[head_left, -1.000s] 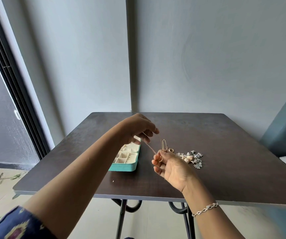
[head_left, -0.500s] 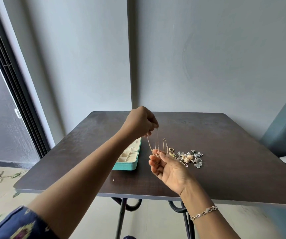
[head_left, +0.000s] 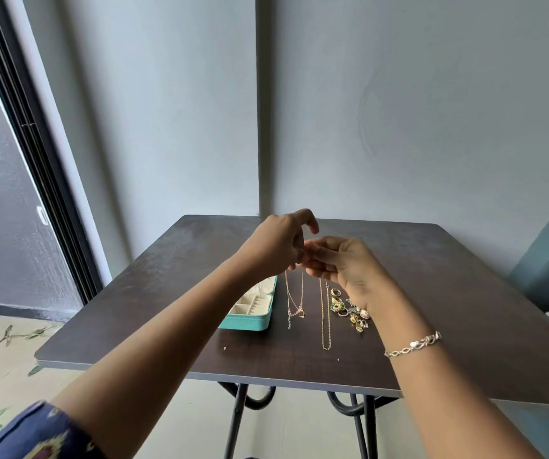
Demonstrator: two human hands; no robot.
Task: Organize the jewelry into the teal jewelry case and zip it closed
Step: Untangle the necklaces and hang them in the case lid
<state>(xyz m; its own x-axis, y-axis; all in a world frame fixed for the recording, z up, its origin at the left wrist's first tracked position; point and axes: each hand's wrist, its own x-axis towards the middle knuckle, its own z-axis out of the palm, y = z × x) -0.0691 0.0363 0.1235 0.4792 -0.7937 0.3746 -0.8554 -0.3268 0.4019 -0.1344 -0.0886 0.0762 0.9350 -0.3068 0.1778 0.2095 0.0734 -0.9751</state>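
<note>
Meeting in the air above the table [head_left: 465,309], the left hand [head_left: 278,248] and the right hand [head_left: 344,263] touch each other at the fingertips. The left hand has its fingers curled and pinches the top of a thin pendant necklace [head_left: 294,301], which hangs down in a narrow loop with a small pendant at the bottom. The right hand, palm turned toward the camera, holds with its bent fingers a long gold chain [head_left: 324,314]; this chain hangs straight and its lower end reaches lower than the pendant. The two chains hang side by side and apart.

On the right wrist sits a silver bracelet [head_left: 413,344], and on the left arm a dark blue patterned sleeve [head_left: 34,435] shows.

Just left of the hanging necklace, the teal jewelry case [head_left: 250,321] lies open on the table. Its near half has a cream lining divided into small compartments and narrow slots; whether anything lies inside them I cannot tell. The far half is mostly hidden behind the left forearm.

A pile of jewelry [head_left: 349,309], rings and small gold and green pieces, lies on the table right of the chains, partly behind the right wrist.
</note>
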